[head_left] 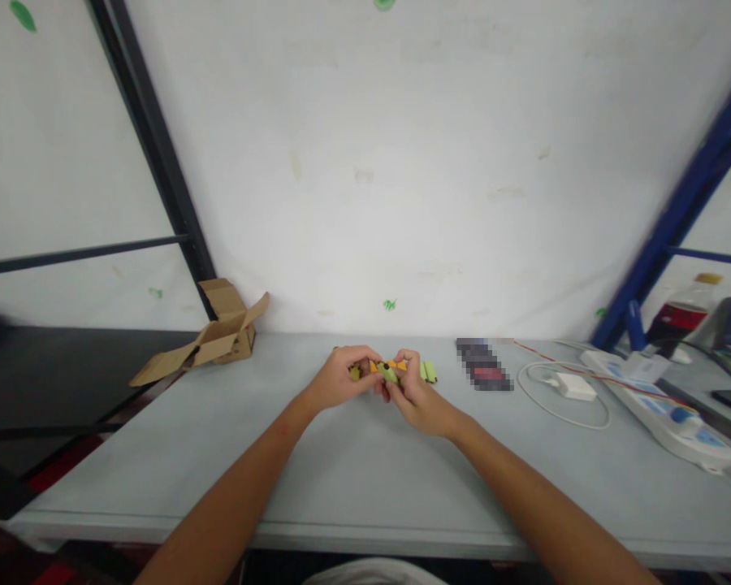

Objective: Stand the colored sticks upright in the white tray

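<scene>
At the middle of the grey table point(341, 479), both hands meet around a small green and orange object point(388, 372) with dark spots. My left hand point(341, 378) is closed on its left side, thumb and fingers pinching it. From the right, my right hand point(423, 402) grips it with bent fingers and thumb. A light green part point(429, 372) shows just beyond the right fingers. The fingers hide much of the object, so its exact shape cannot be made out.
An open cardboard box point(235, 345) stands at the back left. On the right are a pixelated flat item point(484, 366), a white charger point(576, 386) with its cable, a white power strip point(663, 410) and a dark drink bottle point(679, 317). A white wall rises behind.
</scene>
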A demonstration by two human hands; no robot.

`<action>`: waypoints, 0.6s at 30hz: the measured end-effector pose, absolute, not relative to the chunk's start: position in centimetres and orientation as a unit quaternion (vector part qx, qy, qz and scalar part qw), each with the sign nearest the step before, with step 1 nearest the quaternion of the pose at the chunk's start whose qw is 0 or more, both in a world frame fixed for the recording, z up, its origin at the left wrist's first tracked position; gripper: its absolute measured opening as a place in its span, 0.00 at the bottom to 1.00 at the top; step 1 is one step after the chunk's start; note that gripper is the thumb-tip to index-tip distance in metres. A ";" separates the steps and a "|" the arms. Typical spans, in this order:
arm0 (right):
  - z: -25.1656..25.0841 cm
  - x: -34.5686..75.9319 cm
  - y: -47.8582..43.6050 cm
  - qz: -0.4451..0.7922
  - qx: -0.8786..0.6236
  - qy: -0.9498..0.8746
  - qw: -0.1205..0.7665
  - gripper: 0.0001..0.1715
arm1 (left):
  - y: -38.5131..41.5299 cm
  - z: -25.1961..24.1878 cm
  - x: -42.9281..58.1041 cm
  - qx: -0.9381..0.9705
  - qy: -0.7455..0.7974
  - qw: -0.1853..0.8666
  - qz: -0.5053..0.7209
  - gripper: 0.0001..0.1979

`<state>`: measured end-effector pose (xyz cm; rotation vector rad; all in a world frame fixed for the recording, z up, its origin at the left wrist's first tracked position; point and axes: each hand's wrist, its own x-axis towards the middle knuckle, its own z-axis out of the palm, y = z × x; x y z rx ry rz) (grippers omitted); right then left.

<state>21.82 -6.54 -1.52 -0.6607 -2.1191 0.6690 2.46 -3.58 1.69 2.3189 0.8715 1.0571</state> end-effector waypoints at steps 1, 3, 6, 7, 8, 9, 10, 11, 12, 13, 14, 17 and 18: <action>-1.6 21.8 -6.5 0.267 -0.267 -0.831 0.410 0.14 | -3.5 1.7 2.3 0.835 0.327 0.221 0.384 0.09; -1.7 21.9 -6.4 0.259 -0.294 -0.811 0.434 0.23 | -3.1 1.9 1.6 0.820 0.353 0.195 0.406 0.08; -1.6 23.3 -5.5 0.224 -0.353 -0.784 0.459 0.27 | -1.8 2.2 -0.4 0.788 0.382 0.108 0.471 0.06; -1.6 24.0 -5.1 0.212 -0.370 -0.775 0.466 0.27 | -1.3 2.2 -1.3 0.778 0.391 0.083 0.485 0.06; -1.5 24.7 -4.6 0.200 -0.386 -0.766 0.472 0.25 | -0.7 2.2 -2.2 0.769 0.401 0.068 0.493 0.05; -1.5 25.5 -4.0 0.186 -0.406 -0.754 0.482 0.23 | -0.2 2.2 -3.0 0.760 0.412 0.060 0.499 0.05; -1.4 26.4 -3.4 0.171 -0.423 -0.743 0.490 0.21 | 0.4 2.1 -3.9 0.751 0.424 0.057 0.503 0.05; -1.4 27.2 -2.8 0.159 -0.441 -0.731 0.496 0.19 | 0.8 2.0 -4.6 0.745 0.435 0.057 0.502 0.05; -1.5 27.9 -2.3 0.149 -0.459 -0.720 0.499 0.17 | 1.2 1.8 -5.3 0.743 0.443 0.061 0.498 0.05; -1.5 28.6 -1.8 0.143 -0.474 -0.712 0.498 0.15 | 1.4 1.6 -5.8 0.744 0.449 0.070 0.490 0.05; -1.6 29.3 -1.3 0.139 -0.488 -0.707 0.493 0.13 | 1.6 1.4 -6.2 0.750 0.450 0.083 0.477 0.05; -2.1 30.8 -0.3 0.131 -0.529 -0.703 0.457 0.08 | 1.9 0.9 -6.7 0.778 0.440 0.139 0.425 0.05; -2.3 31.1 -0.1 0.125 -0.542 -0.706 0.438 0.07 | 1.9 0.7 -6.6 0.787 0.436 0.157 0.407 0.05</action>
